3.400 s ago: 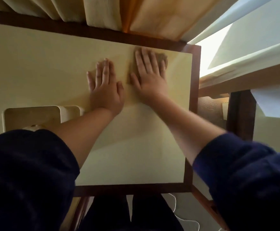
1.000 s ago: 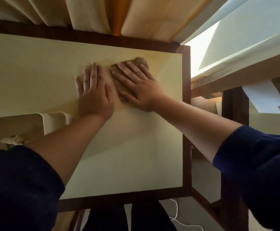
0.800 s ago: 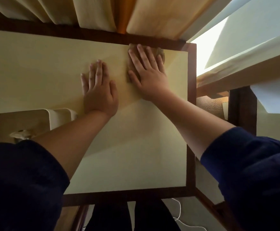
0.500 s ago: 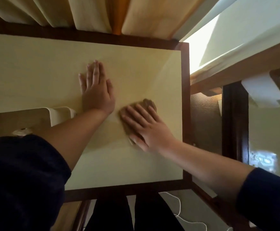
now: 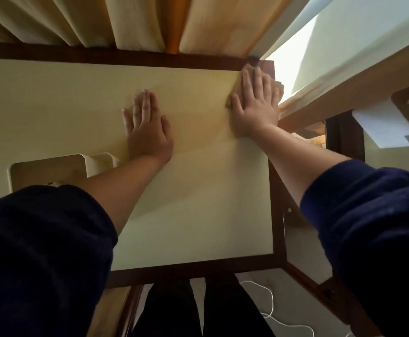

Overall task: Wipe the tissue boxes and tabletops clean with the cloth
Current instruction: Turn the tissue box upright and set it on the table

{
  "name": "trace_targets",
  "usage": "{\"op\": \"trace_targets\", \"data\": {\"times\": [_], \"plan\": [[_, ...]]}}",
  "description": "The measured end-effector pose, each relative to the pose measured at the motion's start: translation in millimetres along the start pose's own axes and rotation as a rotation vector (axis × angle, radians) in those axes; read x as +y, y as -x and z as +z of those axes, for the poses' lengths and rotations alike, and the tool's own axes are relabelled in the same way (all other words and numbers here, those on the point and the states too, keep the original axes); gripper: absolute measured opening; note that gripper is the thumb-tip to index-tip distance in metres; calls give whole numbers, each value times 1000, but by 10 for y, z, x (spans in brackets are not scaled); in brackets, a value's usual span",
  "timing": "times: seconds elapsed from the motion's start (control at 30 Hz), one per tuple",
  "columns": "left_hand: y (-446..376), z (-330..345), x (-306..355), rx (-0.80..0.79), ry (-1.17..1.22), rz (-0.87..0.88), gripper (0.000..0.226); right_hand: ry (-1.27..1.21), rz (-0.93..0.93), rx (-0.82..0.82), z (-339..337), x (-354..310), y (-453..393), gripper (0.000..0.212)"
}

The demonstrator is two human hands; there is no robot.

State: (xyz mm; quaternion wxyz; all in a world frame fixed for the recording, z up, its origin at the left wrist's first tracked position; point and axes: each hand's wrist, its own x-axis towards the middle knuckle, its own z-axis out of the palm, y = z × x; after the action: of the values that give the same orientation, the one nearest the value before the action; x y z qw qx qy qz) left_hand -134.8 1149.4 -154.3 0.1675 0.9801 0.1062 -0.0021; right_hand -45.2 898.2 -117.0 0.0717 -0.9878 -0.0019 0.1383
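Two hands lie flat on a cream tabletop (image 5: 198,215) with a dark wood rim. The right hand (image 5: 254,110), fingers straight and together, presses a brown cloth (image 5: 281,86) at the far right corner; most of the cloth is hidden beneath the palm, with an edge showing past the rim. The left hand (image 5: 147,132) rests palm-down near the middle, fingers straight, holding nothing. A pale tissue box (image 5: 50,169) stands near the left forearm. A second box (image 5: 388,125) sits on the neighbouring table at right. Curtains (image 5: 125,20) hang behind.
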Motion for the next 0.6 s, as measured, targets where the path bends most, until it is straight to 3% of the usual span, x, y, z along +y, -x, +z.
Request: {"op": "trace_targets", "data": {"times": [0.17, 0.3, 0.37, 0.5, 0.53, 0.6], "plan": [[12, -4, 1, -3, -3, 4, 62, -23, -92, -20, -1, 20, 141, 71], [15, 0, -5, 1, -14, 7, 63, 142, -612, -118, 169, 48, 816, 69], [14, 2, 15, 6, -17, 4, 63, 153, -724, -145, 134, 105, 699, 67], [-4, 17, -9, -7, -10, -4, 63, -26, -218, -49, 43, -288, 74, 74], [-4, 22, -19, -4, -13, -1, 63, -44, -173, -46, 90, -437, 34, 75], [-16, 20, -26, -4, -9, 9, 63, -12, -288, -37, 220, -669, 211, 75]]}}
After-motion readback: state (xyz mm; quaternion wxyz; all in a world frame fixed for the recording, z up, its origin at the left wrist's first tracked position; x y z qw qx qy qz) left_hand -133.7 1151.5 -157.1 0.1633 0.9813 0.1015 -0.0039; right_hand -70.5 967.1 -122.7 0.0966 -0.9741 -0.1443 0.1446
